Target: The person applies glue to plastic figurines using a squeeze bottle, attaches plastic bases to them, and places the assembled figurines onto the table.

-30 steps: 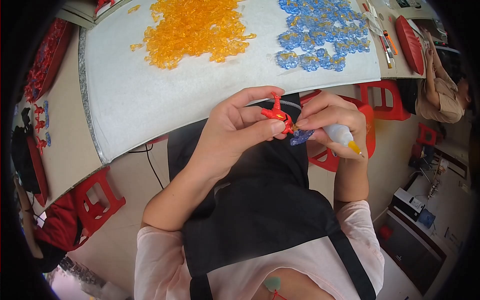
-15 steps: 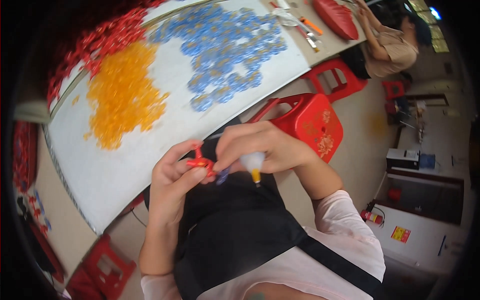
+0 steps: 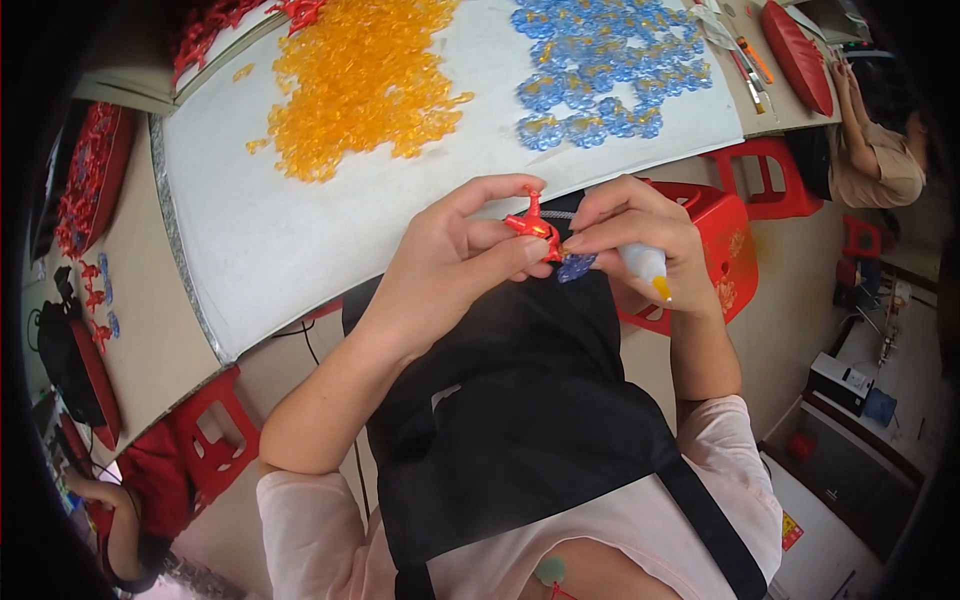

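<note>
My left hand (image 3: 440,265) pinches a small glossy red plastic figure (image 3: 534,224) with stubby limbs between thumb and fingers. Close against its right side, my right hand (image 3: 655,225) has a small translucent blue piece (image 3: 576,267) at its fingertips. The blue piece touches or nearly touches the figure; I cannot tell which. Tucked in the same right hand is a white squeeze bottle (image 3: 645,262) with a yellow tip pointing down toward me. Both hands are over my black apron (image 3: 520,440), at the near edge of the table.
On the white-covered table (image 3: 270,260) lie a heap of orange-yellow pieces (image 3: 360,80) and a spread of blue pieces (image 3: 610,70). Red trays (image 3: 95,180) flank it. A red stool (image 3: 735,250) stands at right. Another person (image 3: 880,165) sits far right; another's arm (image 3: 115,510) shows lower left.
The view has swung, so the table and my hands appear farther right. Both hands keep their hold, with the blue piece still beside the red figure.
</note>
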A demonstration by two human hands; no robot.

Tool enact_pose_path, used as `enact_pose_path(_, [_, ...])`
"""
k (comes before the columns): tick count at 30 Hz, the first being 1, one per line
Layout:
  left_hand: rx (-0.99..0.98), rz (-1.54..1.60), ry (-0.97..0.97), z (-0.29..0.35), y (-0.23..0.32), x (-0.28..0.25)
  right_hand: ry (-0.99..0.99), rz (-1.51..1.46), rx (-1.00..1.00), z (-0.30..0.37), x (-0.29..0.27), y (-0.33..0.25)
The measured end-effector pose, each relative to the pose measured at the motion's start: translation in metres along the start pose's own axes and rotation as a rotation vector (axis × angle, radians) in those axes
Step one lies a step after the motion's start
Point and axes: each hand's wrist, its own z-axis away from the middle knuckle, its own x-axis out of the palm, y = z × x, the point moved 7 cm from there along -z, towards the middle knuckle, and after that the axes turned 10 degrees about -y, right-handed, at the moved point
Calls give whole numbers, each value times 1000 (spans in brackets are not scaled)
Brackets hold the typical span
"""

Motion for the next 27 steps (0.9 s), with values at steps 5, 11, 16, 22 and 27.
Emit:
enact_pose_path(5, [-26,-21,-17,1,0,-4,19,59,-20,-3,3,-1])
enact_pose_path(11, [-9,-39,-14,3,4,-6,-1,74,-16,-6,6,-1])
enact_pose_path(16, [-32,-63,4,2,3,-6,19,51,-7,-5,7,2])
enact_pose_path(22, [-37,-33,-1,2,-1,-7,44,18,-14,-4,7,5])
enact_pose_path(27, [-36,-15,-3,2,-1,-5,60,23,-21,-3,6,5])
